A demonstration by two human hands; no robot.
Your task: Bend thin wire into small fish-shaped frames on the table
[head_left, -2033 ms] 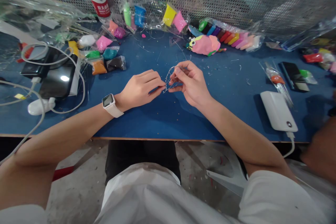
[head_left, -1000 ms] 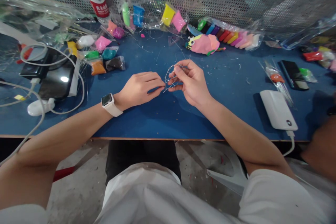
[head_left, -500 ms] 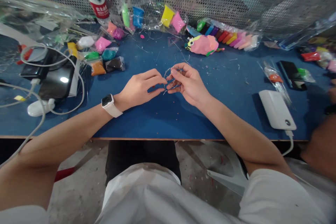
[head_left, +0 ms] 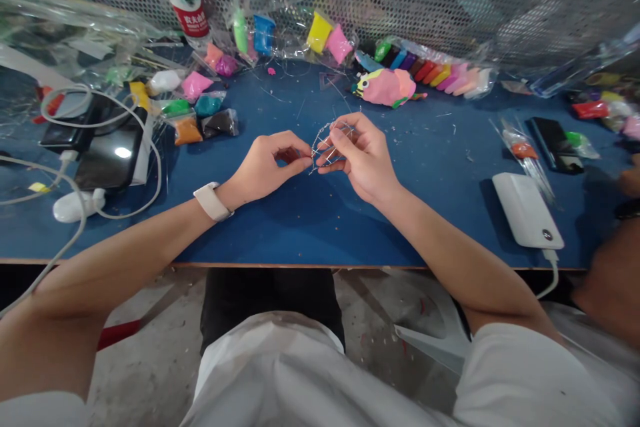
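Between my hands is a small wire frame [head_left: 321, 141], made of thin silvery wire twisted into a rounded, cage-like shape. My right hand [head_left: 363, 155] holds it from the right, thumb and fingers closed on its wires and covering part of it. On the other side, my left hand [head_left: 277, 163] pinches the frame's left edge between thumb and fingertips. A pale watch band [head_left: 213, 202] circles my left wrist. Both hands are just above the blue table [head_left: 310, 227].
A pink clay figure [head_left: 384, 87] lies behind my hands. Bagged coloured clay [head_left: 319, 32] and a water bottle [head_left: 186, 3] line the mesh back. Phones and white cables [head_left: 155, 173] are at left; a white power bank [head_left: 527, 210] and another person's arm [head_left: 613, 273] at right.
My left hand has rolled so its watch face is turned out of sight, and its thumb and fingertips have closed together at the wire. The wire frame has tilted and shifted slightly upward.
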